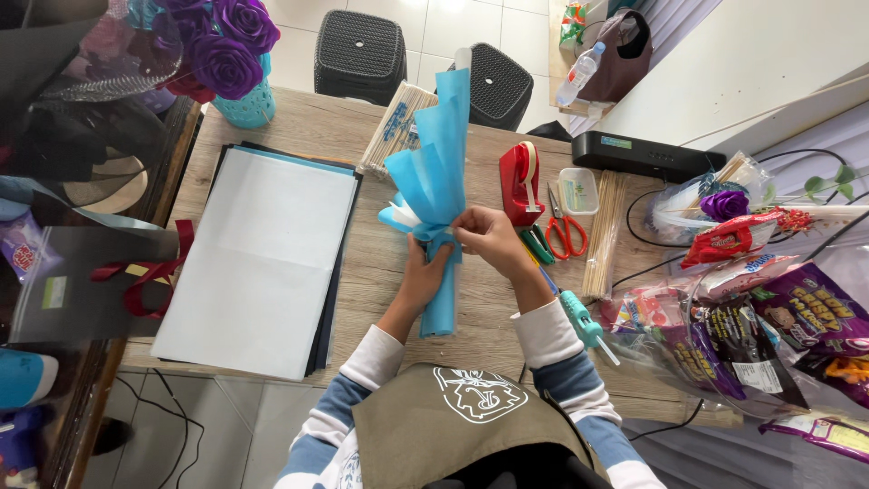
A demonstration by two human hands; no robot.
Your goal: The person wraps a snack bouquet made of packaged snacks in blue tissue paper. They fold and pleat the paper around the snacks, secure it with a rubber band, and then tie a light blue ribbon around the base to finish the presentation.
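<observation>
While gripped at its waist, blue paper bouquet wrap (pixel 439 181) upright on wooden table (pixel 299 127): left hand (pixel 425 272) closed around stem, right hand (pixel 489 237) pinching gathered fold. Just right of fingers: 1 red tape dispenser (pixel 520 184), 1 pair of scissors (pixel 563 226), 1 glue gun (pixel 579 319). Left of fingers: 1 paper stack (pixel 262 254). Beyond fingertips: 2 black stools (pixel 360 52).

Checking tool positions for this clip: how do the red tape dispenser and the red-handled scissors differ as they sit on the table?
The tape dispenser is bulky and solid red; the scissors lie flat, red only at the handles, blades metal. The dispenser sits nearer the right hand; the scissors lie further right. Neither is touched.
</observation>
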